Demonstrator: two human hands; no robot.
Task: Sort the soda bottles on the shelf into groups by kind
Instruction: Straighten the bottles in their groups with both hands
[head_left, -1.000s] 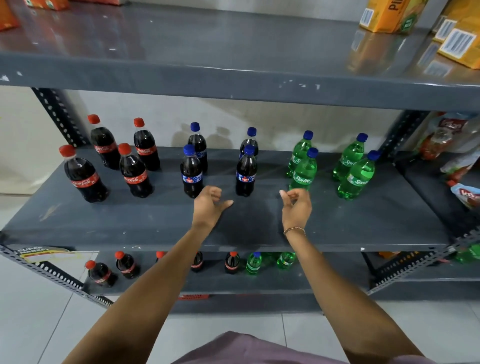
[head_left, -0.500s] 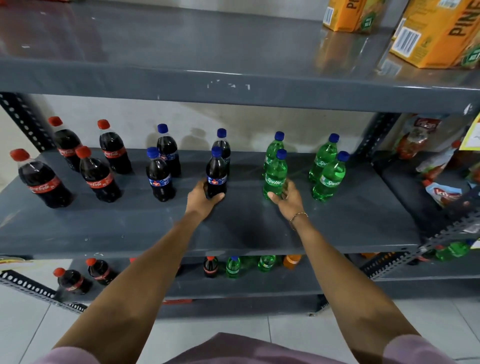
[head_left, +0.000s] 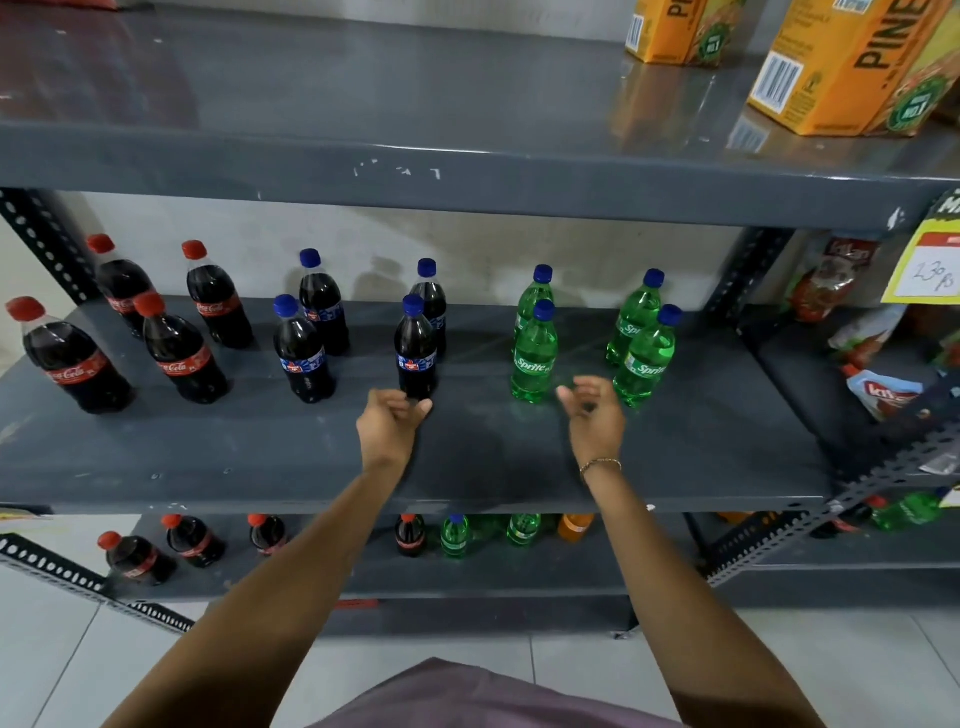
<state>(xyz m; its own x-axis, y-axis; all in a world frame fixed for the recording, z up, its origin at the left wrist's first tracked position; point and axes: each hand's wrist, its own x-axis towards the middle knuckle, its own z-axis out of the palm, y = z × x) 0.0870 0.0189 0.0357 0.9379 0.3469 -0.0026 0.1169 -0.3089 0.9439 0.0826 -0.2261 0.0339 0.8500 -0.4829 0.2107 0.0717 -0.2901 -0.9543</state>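
Observation:
On the grey middle shelf stand three groups of bottles. Several red-capped cola bottles are at the left. Several blue-capped dark cola bottles are in the middle. Several green Sprite bottles are at the right. My left hand hovers just in front of the nearest dark blue-capped bottle, fingers loosely curled, holding nothing. Between the two front Sprite bottles, beside the left one, my right hand holds nothing, with its fingers apart.
The top shelf overhangs close above, with orange juice cartons at its right. A lower shelf holds mixed bottles. Snack packets and a yellow price tag sit at the right. Perforated steel posts frame the shelf.
Both hands touched the front dark bottle and front Sprite bottle half a second ago; now they have let go and pulled back slightly. The view has shifted right.

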